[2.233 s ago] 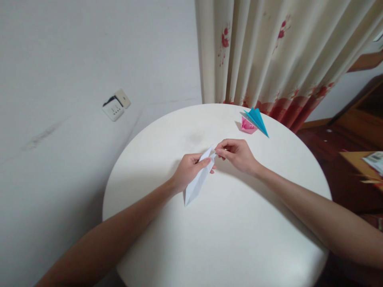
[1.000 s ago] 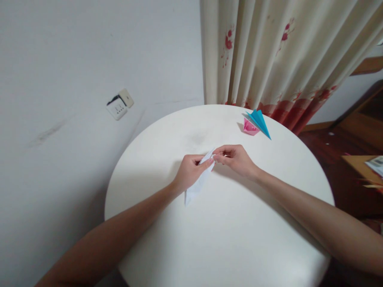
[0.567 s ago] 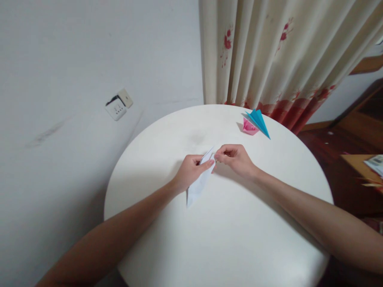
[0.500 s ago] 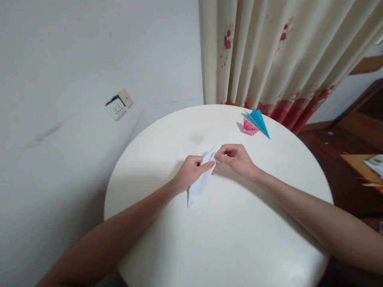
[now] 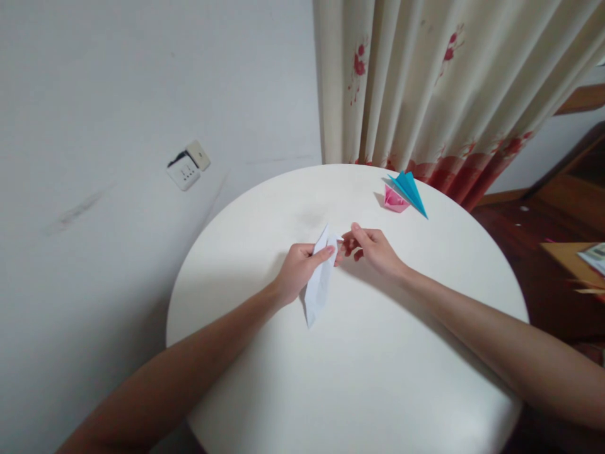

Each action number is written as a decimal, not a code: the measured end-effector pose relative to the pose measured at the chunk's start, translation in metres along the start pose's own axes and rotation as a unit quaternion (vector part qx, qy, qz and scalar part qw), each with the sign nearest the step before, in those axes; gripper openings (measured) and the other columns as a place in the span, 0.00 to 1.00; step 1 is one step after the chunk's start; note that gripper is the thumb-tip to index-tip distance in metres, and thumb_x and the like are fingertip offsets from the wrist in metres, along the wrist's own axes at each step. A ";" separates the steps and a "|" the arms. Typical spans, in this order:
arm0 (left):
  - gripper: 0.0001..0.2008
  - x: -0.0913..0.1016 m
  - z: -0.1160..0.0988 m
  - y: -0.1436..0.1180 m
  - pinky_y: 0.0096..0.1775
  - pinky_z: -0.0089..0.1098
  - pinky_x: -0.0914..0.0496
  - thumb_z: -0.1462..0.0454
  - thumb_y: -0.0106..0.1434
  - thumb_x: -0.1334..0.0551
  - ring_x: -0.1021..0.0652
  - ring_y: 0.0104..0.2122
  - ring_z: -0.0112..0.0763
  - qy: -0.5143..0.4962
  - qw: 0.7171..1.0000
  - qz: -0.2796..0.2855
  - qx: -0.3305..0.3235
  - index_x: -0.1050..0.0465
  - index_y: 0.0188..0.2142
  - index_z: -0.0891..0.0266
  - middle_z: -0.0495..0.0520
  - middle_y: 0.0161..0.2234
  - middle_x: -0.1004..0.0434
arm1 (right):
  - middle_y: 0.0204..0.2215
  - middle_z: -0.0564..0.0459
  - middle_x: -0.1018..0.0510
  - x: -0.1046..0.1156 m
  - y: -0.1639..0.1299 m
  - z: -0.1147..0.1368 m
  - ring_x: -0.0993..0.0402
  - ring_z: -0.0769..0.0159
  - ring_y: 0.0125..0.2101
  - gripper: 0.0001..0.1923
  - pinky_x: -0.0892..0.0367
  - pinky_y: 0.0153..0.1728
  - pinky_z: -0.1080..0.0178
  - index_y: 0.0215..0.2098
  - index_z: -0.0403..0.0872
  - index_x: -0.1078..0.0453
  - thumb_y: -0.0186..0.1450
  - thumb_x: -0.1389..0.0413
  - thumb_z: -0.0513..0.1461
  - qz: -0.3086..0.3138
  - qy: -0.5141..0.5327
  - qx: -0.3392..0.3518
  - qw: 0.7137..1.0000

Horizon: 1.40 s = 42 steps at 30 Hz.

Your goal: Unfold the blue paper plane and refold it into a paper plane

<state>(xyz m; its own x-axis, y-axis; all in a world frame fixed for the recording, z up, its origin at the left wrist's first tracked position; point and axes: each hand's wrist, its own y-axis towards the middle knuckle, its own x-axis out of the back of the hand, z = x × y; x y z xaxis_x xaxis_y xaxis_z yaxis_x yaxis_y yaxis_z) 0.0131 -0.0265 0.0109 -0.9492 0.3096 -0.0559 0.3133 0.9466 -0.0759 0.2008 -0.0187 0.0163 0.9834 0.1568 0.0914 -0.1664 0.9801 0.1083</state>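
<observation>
Round white table (image 5: 368,353) fills foreground. Left hand (image 5: 297,270) clamped on folded white paper (image 5: 321,280), thumb on top; paper mid-table, lower point toward person. Right hand (image 5: 375,251) just beside paper's upper end, thumb lifted clear of fingers; fingertip contact with paper: can't tell. Far edge: pink paper boat (image 5: 395,200), blue paper plane (image 5: 410,189) partly overlapping it. Beyond: socket (image 5: 184,173) on white wall (image 5: 142,75), cream-and-red curtain (image 5: 401,75).
</observation>
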 end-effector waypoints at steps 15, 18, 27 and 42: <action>0.18 0.000 -0.006 0.000 0.25 0.26 0.42 0.53 0.54 0.28 0.33 0.22 0.22 -0.069 0.991 -0.101 -0.048 0.18 0.37 0.65 0.48 0.23 0.29 | 0.17 0.60 0.41 -0.028 -0.022 -0.011 0.48 0.74 0.21 0.23 0.51 0.23 0.66 0.17 0.44 0.37 0.59 0.39 0.51 0.181 -0.008 -0.008 0.983; 0.18 0.000 -0.006 0.000 0.25 0.26 0.41 0.53 0.54 0.28 0.32 0.22 0.23 -0.061 0.991 -0.109 -0.055 0.19 0.35 0.65 0.48 0.23 0.29 | 0.17 0.60 0.41 -0.027 -0.022 -0.010 0.48 0.74 0.21 0.22 0.51 0.23 0.66 0.18 0.44 0.37 0.59 0.39 0.50 0.179 -0.018 -0.002 0.984; 0.18 -0.001 -0.006 0.000 0.26 0.27 0.41 0.52 0.55 0.29 0.32 0.23 0.24 -0.044 0.992 -0.105 -0.052 0.19 0.35 0.65 0.47 0.23 0.30 | 0.17 0.60 0.39 -0.029 -0.023 -0.008 0.46 0.74 0.21 0.21 0.49 0.23 0.67 0.18 0.45 0.37 0.60 0.40 0.49 0.171 -0.028 0.004 0.985; 0.20 0.000 -0.001 -0.003 0.27 0.27 0.40 0.49 0.56 0.30 0.30 0.24 0.26 -0.005 0.998 -0.051 -0.031 0.20 0.31 0.66 0.49 0.22 0.28 | 0.35 0.49 0.22 -0.006 -0.015 0.006 0.27 0.64 0.34 0.07 0.31 0.33 0.61 0.41 0.49 0.26 0.68 0.44 0.41 -0.078 -0.173 0.278 0.942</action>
<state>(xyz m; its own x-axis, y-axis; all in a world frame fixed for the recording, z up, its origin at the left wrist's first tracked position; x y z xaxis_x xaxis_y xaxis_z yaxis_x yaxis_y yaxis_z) 0.0121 -0.0293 0.0118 -0.9757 0.2104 -0.0608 0.2119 0.9771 -0.0196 0.1968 -0.0352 0.0197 0.9325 -0.1261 0.3384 -0.1296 0.7578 0.6395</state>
